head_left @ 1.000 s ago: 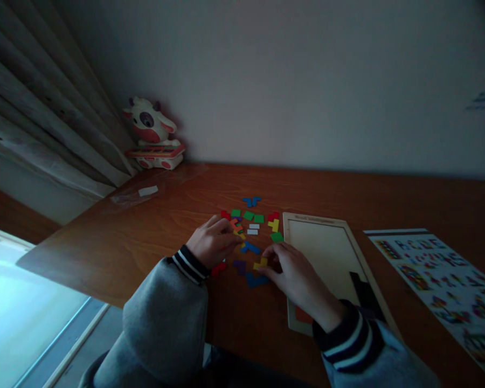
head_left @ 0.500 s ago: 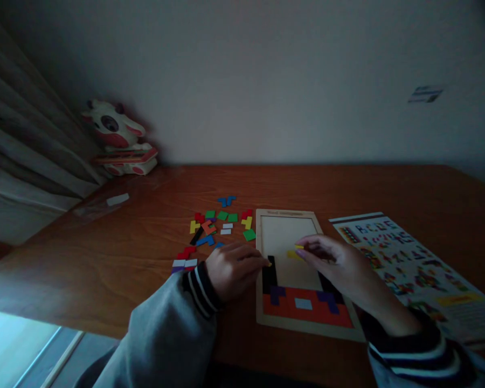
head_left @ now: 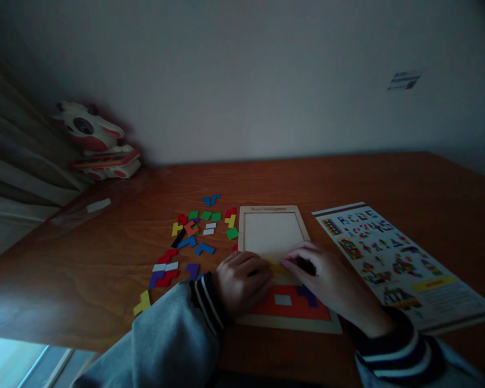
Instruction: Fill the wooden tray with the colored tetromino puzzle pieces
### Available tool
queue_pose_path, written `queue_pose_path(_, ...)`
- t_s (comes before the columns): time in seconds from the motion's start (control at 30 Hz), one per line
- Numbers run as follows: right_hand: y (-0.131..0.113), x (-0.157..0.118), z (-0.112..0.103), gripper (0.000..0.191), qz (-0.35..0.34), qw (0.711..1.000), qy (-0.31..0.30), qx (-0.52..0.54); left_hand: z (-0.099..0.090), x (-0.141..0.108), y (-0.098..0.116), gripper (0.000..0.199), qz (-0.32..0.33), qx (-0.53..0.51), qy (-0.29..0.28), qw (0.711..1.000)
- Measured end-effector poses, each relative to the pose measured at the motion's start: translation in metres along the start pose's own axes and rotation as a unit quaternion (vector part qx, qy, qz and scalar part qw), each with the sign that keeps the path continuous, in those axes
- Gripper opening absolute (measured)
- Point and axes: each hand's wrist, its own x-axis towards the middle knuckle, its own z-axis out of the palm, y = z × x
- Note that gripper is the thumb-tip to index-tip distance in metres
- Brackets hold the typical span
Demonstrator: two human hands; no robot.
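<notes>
The wooden puzzle tray (head_left: 270,323) lies in front of me, its upper part showing bare pale wood. Along its bottom sit red pieces (head_left: 262,308), a white piece (head_left: 283,300) and a purple piece (head_left: 308,297). Yellow puzzle pieces (head_left: 278,269) lie just above the red ones, partly covered by my fingers. My left hand (head_left: 242,283) is closed over the tray's left side, fingertips on the yellow; its exact grip is hidden. Thumb and forefinger of my right hand (head_left: 317,275) pinch at the yellow pieces' right end.
Loose coloured pieces, such as a green one (head_left: 232,233) and a blue one (head_left: 205,248), are scattered left of the tray. A printed pattern sheet (head_left: 412,285) lies to the right. A cow-shaped toy (head_left: 101,145) stands at the back left, near a curtain (head_left: 20,178).
Both hands have come closer together low on the tray, and the yellow pieces are now down near the red ones. The view has shifted, so everything appears further left.
</notes>
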Motion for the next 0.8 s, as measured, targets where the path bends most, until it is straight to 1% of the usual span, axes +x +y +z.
queue_pose_path(0.13,0.007,-0.002,-0.004,0.017,-0.002,1.0,-0.012,-0.024,-0.002,-0.004,0.003,0.021,0.015,-0.013,0.004,1.0)
queue_pose_path(0.27,0.014,-0.004,-0.006,0.018,-0.019,0.999,-0.019,-0.046,-0.002,-0.009,0.003,0.023,0.028,0.0,-0.021,0.999)
queue_pose_path(0.33,0.016,-0.005,-0.005,0.017,-0.026,0.998,-0.018,-0.056,-0.001,-0.012,0.003,0.023,0.032,0.005,-0.025,0.999)
queue_pose_path(0.5,0.021,-0.005,-0.003,0.012,-0.048,0.995,-0.023,-0.08,0.0,-0.015,0.002,0.021,0.039,-0.002,0.001,0.999)
queue_pose_path(0.6,0.027,-0.004,-0.004,0.016,-0.058,0.996,-0.018,-0.069,-0.001,-0.015,0.003,0.02,0.034,-0.008,0.005,0.999)
queue_pose_path(0.67,0.03,-0.004,-0.005,0.016,-0.056,0.997,-0.015,-0.052,-0.001,-0.014,0.004,0.02,0.034,-0.011,0.002,0.999)
queue_pose_path(0.8,0.031,-0.002,-0.008,0.015,-0.058,0.998,-0.024,-0.022,-0.001,-0.014,0.005,0.02,0.039,-0.016,0.015,0.999)
